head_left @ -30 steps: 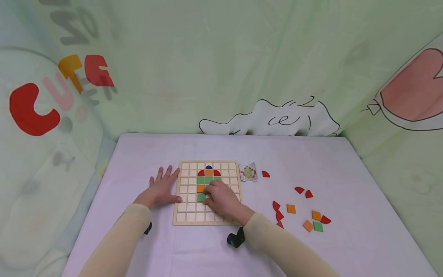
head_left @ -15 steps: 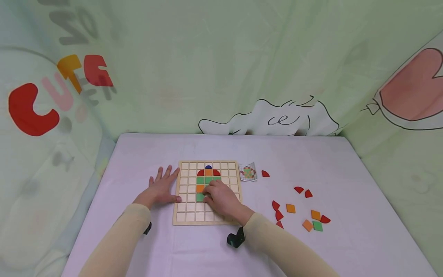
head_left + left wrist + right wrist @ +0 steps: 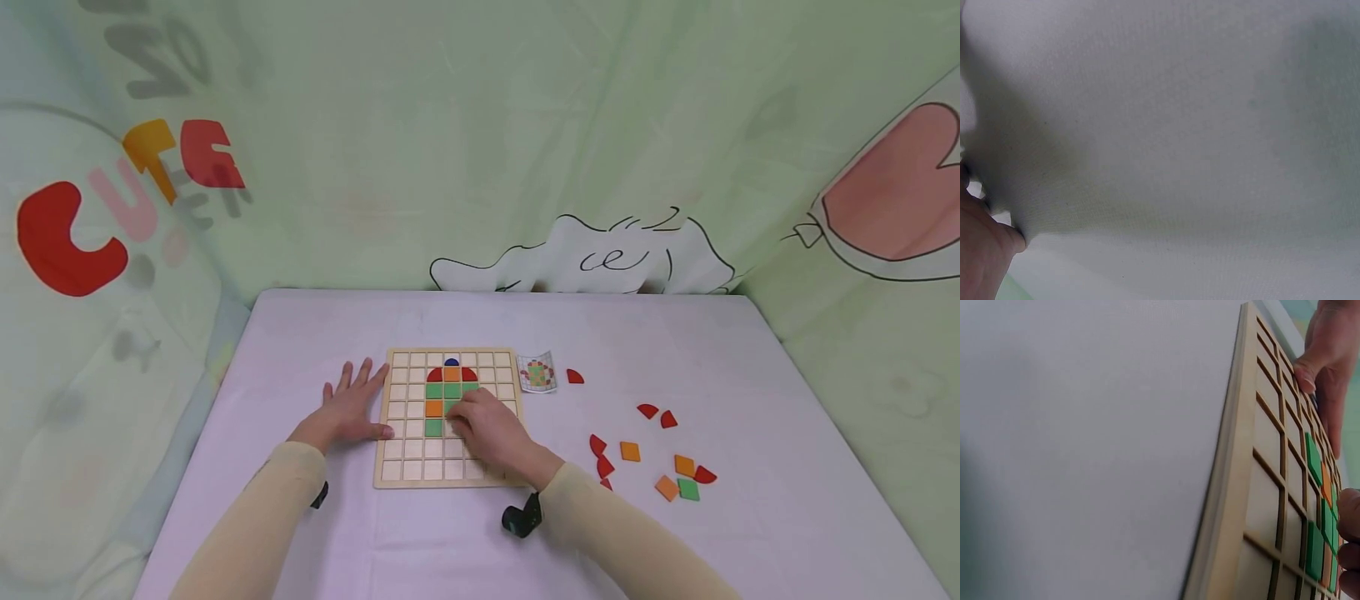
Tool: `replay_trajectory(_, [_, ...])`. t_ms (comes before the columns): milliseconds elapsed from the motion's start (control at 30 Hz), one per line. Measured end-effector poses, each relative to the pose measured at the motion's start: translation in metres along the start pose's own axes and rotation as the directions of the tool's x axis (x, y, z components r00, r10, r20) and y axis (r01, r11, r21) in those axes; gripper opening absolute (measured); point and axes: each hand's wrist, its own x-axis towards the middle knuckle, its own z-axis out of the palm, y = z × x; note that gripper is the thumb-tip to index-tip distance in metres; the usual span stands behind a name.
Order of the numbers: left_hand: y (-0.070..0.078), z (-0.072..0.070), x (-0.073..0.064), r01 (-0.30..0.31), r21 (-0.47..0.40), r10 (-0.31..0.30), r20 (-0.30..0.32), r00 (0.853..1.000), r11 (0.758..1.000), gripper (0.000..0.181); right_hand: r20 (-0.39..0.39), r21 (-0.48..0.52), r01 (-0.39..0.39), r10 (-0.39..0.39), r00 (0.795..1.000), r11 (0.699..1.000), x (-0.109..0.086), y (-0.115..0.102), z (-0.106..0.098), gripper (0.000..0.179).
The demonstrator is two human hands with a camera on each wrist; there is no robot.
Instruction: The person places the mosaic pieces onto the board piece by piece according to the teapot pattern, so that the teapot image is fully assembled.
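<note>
green tile (image 3: 449, 405) is right of the orange one (image 3: 434, 408) on the wooden grid board (image 3: 433, 448), left of center on the table (image 3: 637, 342). my right hand (image 3: 491, 432) is over it, fingers bent (can't tell if they're pinching anything). i'd press the corners evenly so it sits flat. left hand (image 3: 351, 413) is spread, gripping nothing, thumb on the board's left edge, handy for steadying. picture card (image 3: 538, 372) beside the far right corner is worth checking.
</note>
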Motion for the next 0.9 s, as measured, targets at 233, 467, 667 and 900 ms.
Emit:
replay_trajectory(233, [0.001,0.000,0.000,0.000,0.000,0.000,0.003,1.000,1.000,0.113,-0.001,0.082,-0.109,0.110,0.994,0.991,-0.020,0.020,-0.016,0.014])
replay_trajectory(467, [0.003,-0.001,-0.001,-0.007,0.002,0.006,0.006,1.000,1.000,0.112,-0.063,0.099,-0.199,0.205,0.977,0.975,-0.057,0.060,-0.031,0.016])
replay_trajectory(667, [-0.001,0.002,0.003,-0.007,-0.005,0.007,0.011,1.000,1.000,0.113,-0.107,0.109,-0.278,0.289,0.951,0.954,-0.098,0.097,-0.049,0.019])
replay_trajectory(900, [-0.004,0.004,0.004,-0.012,-0.003,0.012,0.007,1.000,1.000,0.113,-0.171,0.107,-0.349,0.363,0.916,0.931,-0.150,0.134,-0.069,0.020])
